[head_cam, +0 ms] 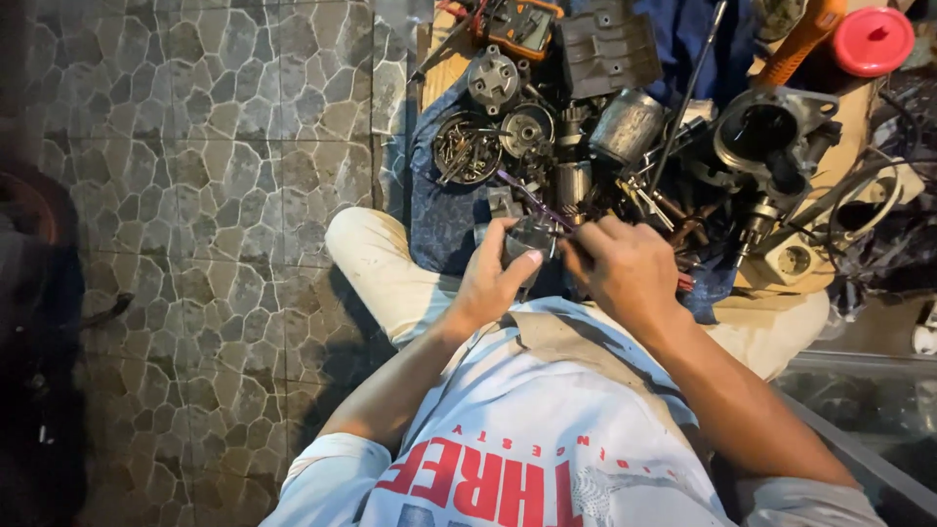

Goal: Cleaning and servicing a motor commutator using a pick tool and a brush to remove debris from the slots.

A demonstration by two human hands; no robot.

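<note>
My left hand (496, 275) grips a small grey metal part (528, 240) held above my lap, thumb across its near side. My right hand (625, 268) is closed around a thin purple-handled tool (535, 202) whose shaft runs up and left over the part. The tool's tip is hidden among the parts behind. Both hands sit close together, just in front of a pile of motor parts.
Several metal housings, gears and a round dish of screws (467, 148) lie on a blue cloth (441, 210). A large grey casting (776, 132), an orange-handled tool (802, 39) and a red lid (873, 41) stand at the back right. Stone-pattern tile floor (215, 166) stretches to the left.
</note>
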